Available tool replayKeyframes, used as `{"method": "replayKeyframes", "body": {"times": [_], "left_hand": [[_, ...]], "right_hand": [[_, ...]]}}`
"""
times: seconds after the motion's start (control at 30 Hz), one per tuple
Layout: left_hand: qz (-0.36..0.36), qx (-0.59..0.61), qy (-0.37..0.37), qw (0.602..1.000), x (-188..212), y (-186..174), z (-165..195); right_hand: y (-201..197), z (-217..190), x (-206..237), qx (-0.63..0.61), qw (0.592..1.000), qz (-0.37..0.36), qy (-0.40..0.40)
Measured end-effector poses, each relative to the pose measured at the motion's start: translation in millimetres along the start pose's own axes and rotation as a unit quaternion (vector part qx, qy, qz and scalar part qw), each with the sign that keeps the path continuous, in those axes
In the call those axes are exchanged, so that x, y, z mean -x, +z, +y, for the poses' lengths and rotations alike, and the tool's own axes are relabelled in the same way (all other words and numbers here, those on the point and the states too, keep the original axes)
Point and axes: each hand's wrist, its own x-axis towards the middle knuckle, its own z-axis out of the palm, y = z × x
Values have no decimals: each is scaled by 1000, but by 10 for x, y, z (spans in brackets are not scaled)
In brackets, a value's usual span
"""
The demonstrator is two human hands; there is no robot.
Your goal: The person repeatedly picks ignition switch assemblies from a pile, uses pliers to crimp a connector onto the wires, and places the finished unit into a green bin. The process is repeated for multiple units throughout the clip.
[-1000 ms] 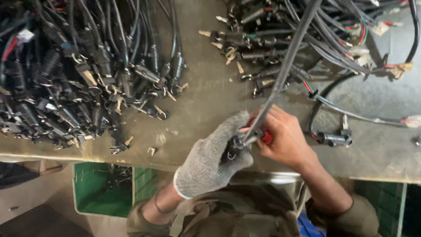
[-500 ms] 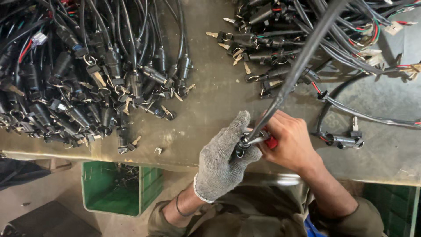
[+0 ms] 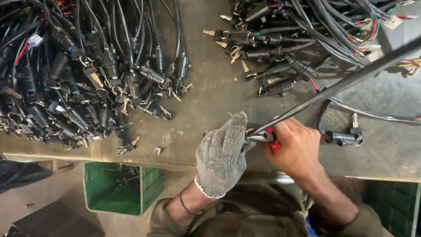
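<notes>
My left hand (image 3: 221,153), in a grey knitted glove, is closed around the near end of a long black cable (image 3: 342,81) at the front edge of the metal workbench (image 3: 210,101). The cable runs up and to the right out of view. My bare right hand (image 3: 298,147) grips a red-handled metal tool (image 3: 268,137) whose tip meets the cable end right beside the glove. The part between the two hands is mostly hidden.
A large heap of black cable assemblies with keys (image 3: 79,79) covers the left of the bench. A second pile (image 3: 298,39) lies at the back right. One lock cylinder with wires (image 3: 344,138) sits right of my right hand. A green crate (image 3: 118,188) stands on the floor below.
Both hands stay together on the cable end and tool. They have shifted slightly, and the view has moved a little across the bench.
</notes>
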Motion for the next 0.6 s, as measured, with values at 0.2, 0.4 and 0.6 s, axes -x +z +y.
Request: {"method": "replayKeyframes", "body": {"times": [0.2,0.4,0.6], "left_hand": [[-32,6,0,999,-59,-37,-25],[-64,88,-15,994,-124,-131,-16],[-30,61,-11,998,-229,-173,62]], "right_hand": [[-8,-67,29,-110,993,31,-37],[-81,-98,-19,-81,996,-7,-22],[-3,-48,-41,-40,999,-2,-15]]}}
